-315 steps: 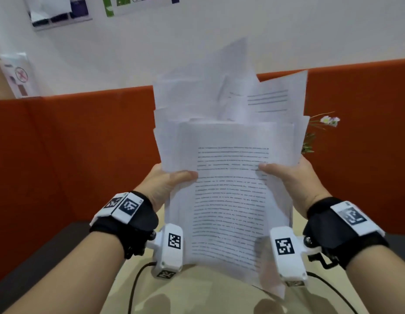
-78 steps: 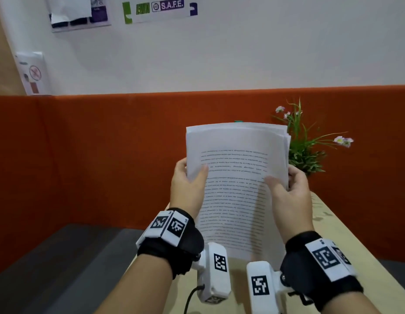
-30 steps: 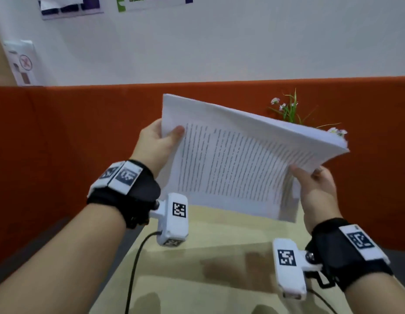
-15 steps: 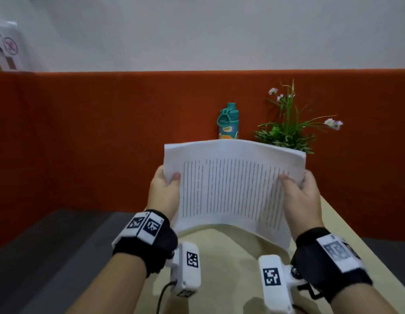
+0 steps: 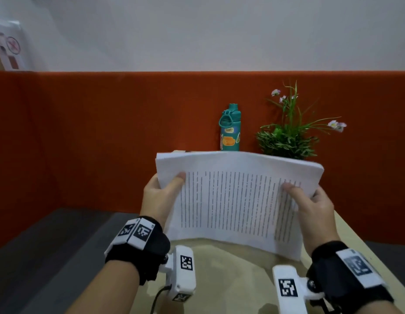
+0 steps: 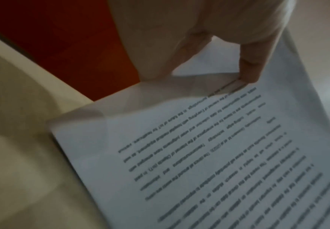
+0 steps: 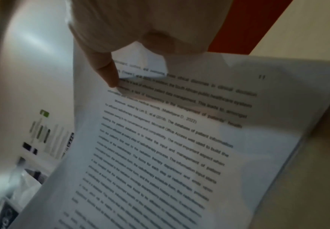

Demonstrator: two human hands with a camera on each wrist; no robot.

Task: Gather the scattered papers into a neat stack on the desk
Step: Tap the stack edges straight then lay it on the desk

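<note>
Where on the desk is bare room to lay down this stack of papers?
The bare beige desk shows below the white printed paper stack, between left hand and right hand. It is crowded at the far edge: teal bottle, green potted plant.

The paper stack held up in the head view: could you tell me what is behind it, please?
Behind the paper stack stand a teal bottle and a flowering plant; their bases are covered.

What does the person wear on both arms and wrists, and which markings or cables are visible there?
Both forearms are bare, without sleeves. The left wrist and right wrist each carry a black strap with white tags printed with black square codes. A white camera block with a similar code hangs under each wrist. A thin black cable runs from the left block.
</note>
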